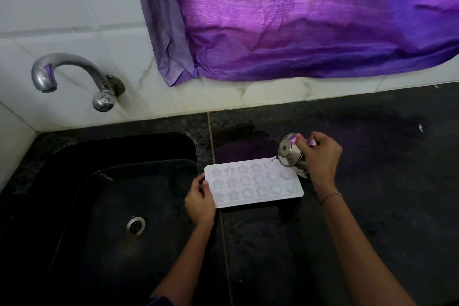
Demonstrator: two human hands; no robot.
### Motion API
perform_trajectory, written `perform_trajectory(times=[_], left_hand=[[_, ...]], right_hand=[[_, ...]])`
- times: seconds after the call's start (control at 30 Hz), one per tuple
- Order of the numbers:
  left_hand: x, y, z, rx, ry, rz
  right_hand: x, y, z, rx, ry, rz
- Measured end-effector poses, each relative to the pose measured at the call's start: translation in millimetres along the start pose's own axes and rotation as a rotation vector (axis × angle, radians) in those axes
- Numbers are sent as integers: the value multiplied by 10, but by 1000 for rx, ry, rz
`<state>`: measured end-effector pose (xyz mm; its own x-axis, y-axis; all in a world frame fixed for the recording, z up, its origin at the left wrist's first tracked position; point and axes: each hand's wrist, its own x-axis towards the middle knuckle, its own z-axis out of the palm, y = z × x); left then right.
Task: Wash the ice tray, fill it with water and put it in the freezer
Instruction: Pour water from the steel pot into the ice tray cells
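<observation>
Where the white, grey-veined tile wall (62, 2) meets the corner at the left, a curved tap (62, 73) of polished steel is mounted above a black sink (82, 196) with rounded corners and a glossy, wet-looking basin, in which a round metal drain (135, 225) is set. Just right of the sink, a dark speckled stone counter (377, 189) is divided by a thin pale seam. On it, the ice tray (253, 182) is laid flat, its left end close to the sink's edge. It is white, smooth and rectangular with rounded corners, and star, flower and heart-like moulds are sunk into it in three rows. Its left end is pinched by the curled fingers of the left hand (200, 202). Over its far right corner a small, shiny steel cup (290, 156) is tilted, gripped by the closed fingers of the right hand (320, 154), whose wrist is ringed by a beaded bracelet (330, 196). A darker wet patch is seen on the counter behind the tray. Above, a creased purple curtain (310, 20) with a slight sheen is hung against the wall.
</observation>
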<state>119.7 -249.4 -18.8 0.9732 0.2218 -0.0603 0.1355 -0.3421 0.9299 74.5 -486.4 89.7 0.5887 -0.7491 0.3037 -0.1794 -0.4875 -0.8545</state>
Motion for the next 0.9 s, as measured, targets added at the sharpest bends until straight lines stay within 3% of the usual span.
perform_trajectory(times=[0.37, 0.9], left_hand=[[-6, 22, -2, -6, 3, 6], [-9, 12, 5, 14, 12, 21]], right_hand=[[-18, -3, 4, -27, 3, -76], [51, 211, -51, 188, 133, 263]])
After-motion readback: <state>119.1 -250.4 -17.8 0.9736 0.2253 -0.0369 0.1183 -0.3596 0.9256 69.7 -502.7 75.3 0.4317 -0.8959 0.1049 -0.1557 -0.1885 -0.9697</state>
